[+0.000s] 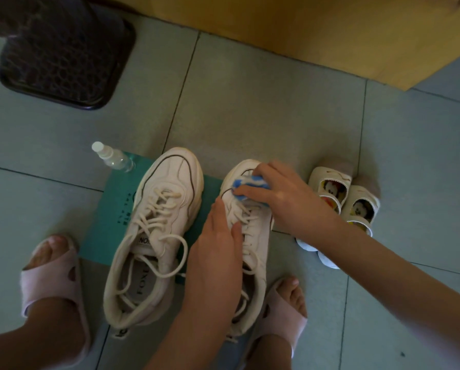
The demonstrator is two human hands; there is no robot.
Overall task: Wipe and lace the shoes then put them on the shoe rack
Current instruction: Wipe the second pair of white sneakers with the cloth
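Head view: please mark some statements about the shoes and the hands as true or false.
1. The right hand holds a blue and white cloth on the toe of the right sneaker. True.
2. The left hand grips the spray bottle. False: it rests on the right sneaker; the bottle is apart, at a corner of the teal mat.
3. The left sneaker is on a shoe rack. False: it lies on the teal mat on the floor.
4. The left sneaker's laces are untied. True.
5. The small cartoon shoes stand between the two sneakers. False: they are right of the right sneaker.
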